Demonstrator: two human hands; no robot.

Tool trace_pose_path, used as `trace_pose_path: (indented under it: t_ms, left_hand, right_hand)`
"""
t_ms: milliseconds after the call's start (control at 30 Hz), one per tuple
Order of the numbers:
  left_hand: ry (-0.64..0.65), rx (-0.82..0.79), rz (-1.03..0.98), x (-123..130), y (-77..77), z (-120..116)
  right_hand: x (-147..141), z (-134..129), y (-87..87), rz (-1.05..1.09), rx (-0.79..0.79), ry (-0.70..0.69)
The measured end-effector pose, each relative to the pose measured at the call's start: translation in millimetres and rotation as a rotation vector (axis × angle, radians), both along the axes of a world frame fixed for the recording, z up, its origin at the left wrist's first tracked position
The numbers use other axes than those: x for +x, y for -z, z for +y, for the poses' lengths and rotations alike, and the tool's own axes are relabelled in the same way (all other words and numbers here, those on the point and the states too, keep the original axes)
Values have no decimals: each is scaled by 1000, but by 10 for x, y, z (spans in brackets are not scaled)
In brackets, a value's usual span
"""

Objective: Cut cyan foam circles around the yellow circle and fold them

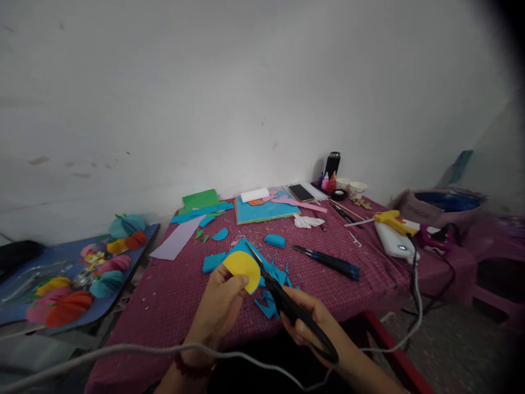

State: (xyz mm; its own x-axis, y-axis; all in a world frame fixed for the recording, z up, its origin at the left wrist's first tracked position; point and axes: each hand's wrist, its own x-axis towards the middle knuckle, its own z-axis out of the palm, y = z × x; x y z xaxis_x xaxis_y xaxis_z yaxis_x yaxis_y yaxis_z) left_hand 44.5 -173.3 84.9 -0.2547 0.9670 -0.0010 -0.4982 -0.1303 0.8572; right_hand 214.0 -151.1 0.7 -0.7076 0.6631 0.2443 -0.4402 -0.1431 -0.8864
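Between thumb and fingers, my left hand (223, 298) pinches a yellow rounded paper piece (245, 268) with a thin blue edge showing below. My right hand (307, 320) grips black-handled scissors (283, 298), whose blades point up and left beside the paper's right edge. Whether the blades touch the paper I cannot tell. Under the hands lie blue paper scraps (268, 303). A stack of blue half-circles (274, 241) and a single blue half-circle (220, 234) rest farther back on the checked red cloth.
A blue utility knife (328, 262) lies to the right. Beyond it a yellow glue gun (396, 221) rests by a white power bank (396, 241). At left, a blue board (96, 306) bears several paper pumpkins. A white cable (229, 354) crosses in front of my left wrist.
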Motion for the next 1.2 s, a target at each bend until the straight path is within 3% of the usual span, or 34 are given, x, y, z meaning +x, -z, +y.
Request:
trace_pose_path:
  t_ms: [200,467,733,1200]
  left_hand:
    - [28,-54,70,-97,-21,-16]
    - [175,-23,136,-275,-22,-57]
    - [258,-19,60,-274,-71,-99]
    - [263,-37,123,-338,-83,-97]
  right_hand:
    - [55,26,-47,-86,53,15]
    - [117,56,-80,-123,55,-39]
    - [136,135,-53,-178,150,5]
    - [209,195,-142,-283,239,11]
